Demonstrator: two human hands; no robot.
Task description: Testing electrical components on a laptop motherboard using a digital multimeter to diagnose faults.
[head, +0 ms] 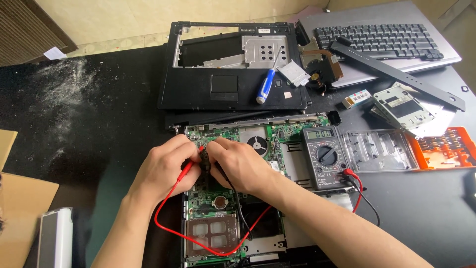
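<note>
- A grey-white flat device (55, 237) lies at the lower left edge of the black table (89, 129), beside brown cardboard (20, 218); white dust is scattered over the table's upper left.
- The left hand (166, 166) has its grip closed on the red probe (187, 168), pinched between thumb and fingers, tip pointing down toward the board.
- The red lead (171, 229) loops from that probe down across the lower board and back up to the right.
- The green circuit board (218, 198) sits in an opened laptop base at the middle of the table, directly under both hands; it shows a round coin cell, a fan opening and a metal-framed slot near the bottom.
- The right hand (238, 164) has its grip clenched around the black probe (205, 158), touching the left hand; the black lead runs down from it.
- Above, a black laptop palmrest shell (223, 94) carries a blue-handled screwdriver (265, 85).
- A grey multimeter (323, 156) rests just right of the board, both leads plugged in.
- Farther right lie a clear plastic tray (379, 151), an orange bit case (446, 146) and a silver laptop (382, 39).
</note>
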